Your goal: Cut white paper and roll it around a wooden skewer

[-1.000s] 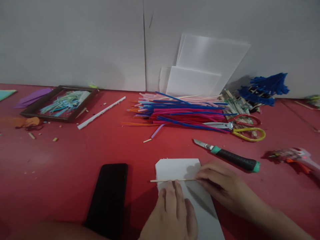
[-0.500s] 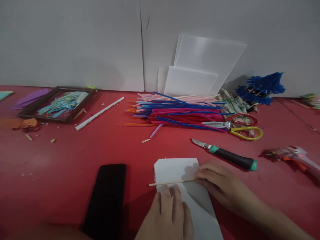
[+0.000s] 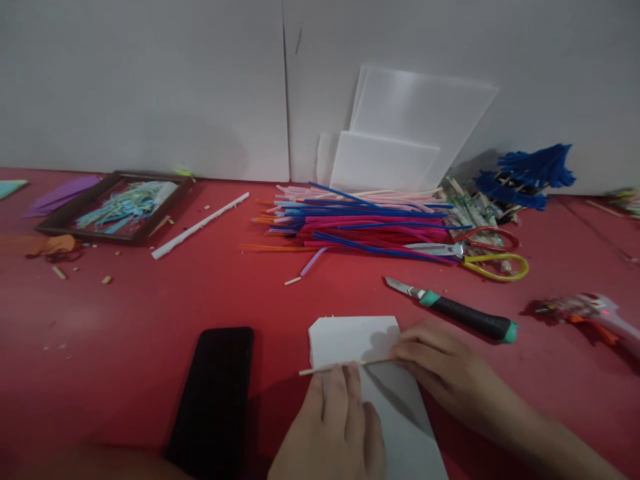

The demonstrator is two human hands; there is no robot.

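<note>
Clock centre: one pale stick (image 3: 316, 371), lying across one white board (image 3: 355, 335), left end overhanging. 10 o'clock: one brown frame (image 3: 159, 212). 9 o'clock: one black phone (image 3: 213, 397), flat. 6–7 o'clock: left hand (image 3: 333, 430), four digits visible, extended, narrowly spaced, tips touching the stick. 3 o'clock: right hand (image 3: 445, 370), fingers pinching the stick's right end. 2 o'clock: one knife (image 3: 463, 315), blade exposed. 1–2 o'clock: one pair of scissors (image 3: 457, 251).

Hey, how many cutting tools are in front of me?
2: the scissors, partly on the pipe cleaners, and the utility knife, between the scissors and your right hand. Others could be hidden under that pile.
</note>
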